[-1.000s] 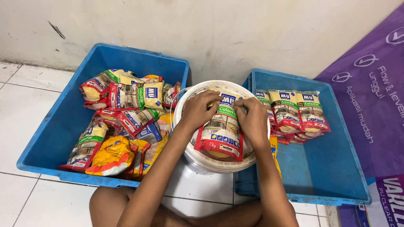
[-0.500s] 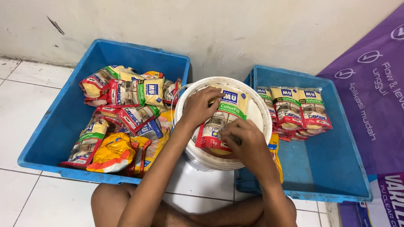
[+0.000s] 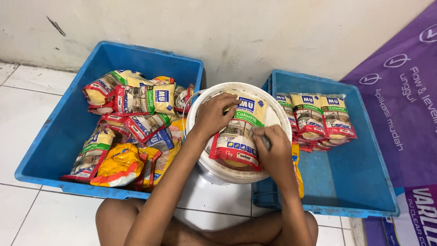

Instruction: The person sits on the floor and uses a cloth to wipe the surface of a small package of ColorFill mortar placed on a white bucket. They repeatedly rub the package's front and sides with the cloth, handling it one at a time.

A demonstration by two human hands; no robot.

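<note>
A person sits on the white tiled floor (image 3: 27,114) with knees at the near edge, both forearms reaching forward over a round white plastic bucket (image 3: 214,171) that stands between two blue plastic crates. A soft plastic pouch, red, cream and green, (image 3: 239,136) lies flat across the bucket's mouth. The left hand (image 3: 214,114) presses on the pouch's top left corner, its grip spread flat, not closed around anything. The right hand (image 3: 273,148) has its grip pinched together on a small dark object at the pouch's right edge; what that object is cannot be made out.

The pouch rests only on the rim, so a hard push could likely tip it into the bucket or slide it off.

Room is tight: the left crate (image 3: 54,132), heaped with loose pouches (image 3: 132,123), touches the bucket, and the right crate (image 3: 364,182), holding a neat row of pouches (image 3: 318,120), sits just beside it. Beyond stands a pale wall (image 3: 236,32), with a purple banner (image 3: 405,105) at far right.
</note>
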